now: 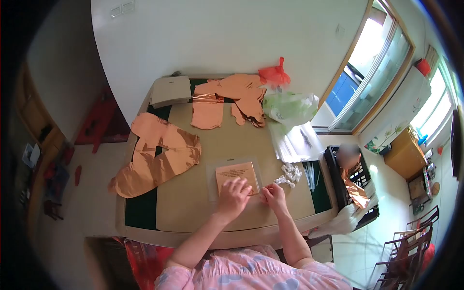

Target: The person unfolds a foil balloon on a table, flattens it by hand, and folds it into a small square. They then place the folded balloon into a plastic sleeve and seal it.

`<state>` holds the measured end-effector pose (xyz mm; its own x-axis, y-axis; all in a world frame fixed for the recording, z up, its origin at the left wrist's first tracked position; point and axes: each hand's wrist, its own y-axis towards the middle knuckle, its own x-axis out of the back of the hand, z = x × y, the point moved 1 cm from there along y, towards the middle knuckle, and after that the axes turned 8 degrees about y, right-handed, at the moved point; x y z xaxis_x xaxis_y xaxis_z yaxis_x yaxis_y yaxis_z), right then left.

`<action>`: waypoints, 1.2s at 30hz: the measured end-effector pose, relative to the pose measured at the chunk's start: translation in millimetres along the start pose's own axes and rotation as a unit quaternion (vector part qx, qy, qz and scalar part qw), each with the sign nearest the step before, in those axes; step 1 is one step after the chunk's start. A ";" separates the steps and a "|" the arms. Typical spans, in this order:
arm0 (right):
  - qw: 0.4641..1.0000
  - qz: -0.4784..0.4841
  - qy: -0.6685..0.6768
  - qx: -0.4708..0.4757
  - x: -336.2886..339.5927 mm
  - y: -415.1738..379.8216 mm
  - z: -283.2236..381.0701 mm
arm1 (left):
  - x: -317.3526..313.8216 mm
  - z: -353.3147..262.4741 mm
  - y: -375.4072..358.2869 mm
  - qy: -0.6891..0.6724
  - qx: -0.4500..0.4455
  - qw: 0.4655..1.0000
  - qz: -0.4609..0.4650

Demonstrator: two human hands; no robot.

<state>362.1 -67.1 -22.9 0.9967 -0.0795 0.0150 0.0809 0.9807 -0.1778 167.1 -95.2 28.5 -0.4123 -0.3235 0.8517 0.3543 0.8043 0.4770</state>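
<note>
A flat copper-coloured folded foil packet (237,170) with printed text lies inside a clear plastic sleeve (211,186) on the table. My left hand (234,194) rests on the packet's lower part with its fingers spread. Just right of the sleeve, my right hand (274,195) is closed in a pinch; whatever is between its fingers is too small to make out. A pile of small white bundles (288,175) lies right beyond that hand, with thin white straws (311,175) beside it.
Large flat copper foil balloons (159,154) lie at the left, more foil pieces (241,94) at the back. A cardboard stack (171,92) sits back left. Clear plastic sleeves (296,141), a plastic bag (291,107) and a red bag (275,75) lie right. A black crate (333,169) stands beside the table.
</note>
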 end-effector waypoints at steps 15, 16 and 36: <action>0.997 -0.015 -0.074 0.033 -11.4 -16.8 10.3 | -41.7 -24.2 20.4 -0.079 -0.002 0.991 0.105; 0.997 -0.017 -0.064 0.035 -12.3 -16.5 10.2 | -43.0 -22.9 18.8 -0.087 -0.006 0.991 0.103; 0.999 -0.002 -0.053 -0.007 -6.1 -3.8 5.3 | 196.2 261.4 -153.6 -0.356 0.508 0.722 -0.308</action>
<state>355.7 -69.4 -17.1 0.9909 -0.0631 0.1190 0.0852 0.9777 -0.1917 -187.6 -151.9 65.6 -0.6843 -0.7277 0.0473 -0.7283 0.6852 0.0052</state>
